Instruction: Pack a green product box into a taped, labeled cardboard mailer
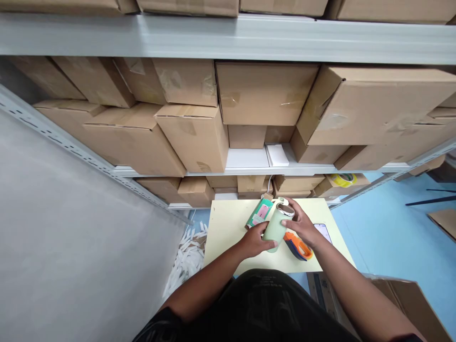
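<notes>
A pale green insulated tumbler [273,233] is held tilted above the cream tabletop [228,223], its brownish top ringed by a shiny metal rim. My left hand [257,241] wraps the lower part, thumb across the front. Near the rim, my right hand [299,222] grips the upper side; some of its fingers are hidden behind. A pale loop shows just behind the tumbler's top. Left of the tumbler lies a green box with a pink panel [262,212]. An orange and blue tape dispenser [298,246] rests right of it, below my right hand.
A phone [322,232] lies beyond my right wrist. Behind the table stands a metal shelf [199,38] stacked with cardboard boxes [267,92]. A roll of yellow tape [343,179] sits on a lower box. White scraps [185,259] pile beside the left wall; an open carton [409,299] is at lower right.
</notes>
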Demonstrator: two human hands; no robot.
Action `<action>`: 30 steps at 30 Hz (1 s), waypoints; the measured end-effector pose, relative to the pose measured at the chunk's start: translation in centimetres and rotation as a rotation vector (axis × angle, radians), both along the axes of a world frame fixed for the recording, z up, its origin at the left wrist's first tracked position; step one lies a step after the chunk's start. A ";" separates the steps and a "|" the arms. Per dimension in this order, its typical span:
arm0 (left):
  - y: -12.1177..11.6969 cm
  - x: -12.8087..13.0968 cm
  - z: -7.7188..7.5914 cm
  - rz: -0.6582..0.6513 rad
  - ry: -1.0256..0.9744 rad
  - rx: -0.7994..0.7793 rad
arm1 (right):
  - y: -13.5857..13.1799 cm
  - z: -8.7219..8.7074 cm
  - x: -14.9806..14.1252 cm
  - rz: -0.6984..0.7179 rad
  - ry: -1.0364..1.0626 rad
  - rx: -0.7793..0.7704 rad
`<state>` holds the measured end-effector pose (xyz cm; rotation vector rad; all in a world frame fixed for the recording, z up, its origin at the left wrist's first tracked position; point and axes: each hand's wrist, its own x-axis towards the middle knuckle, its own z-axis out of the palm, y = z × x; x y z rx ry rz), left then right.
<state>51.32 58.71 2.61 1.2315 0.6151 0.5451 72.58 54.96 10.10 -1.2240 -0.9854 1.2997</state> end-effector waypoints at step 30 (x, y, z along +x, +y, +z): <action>9.2 9.0 -11.3 0.195 1.185 0.710 | -5.9 -7.0 11.2 -0.346 -0.207 -0.145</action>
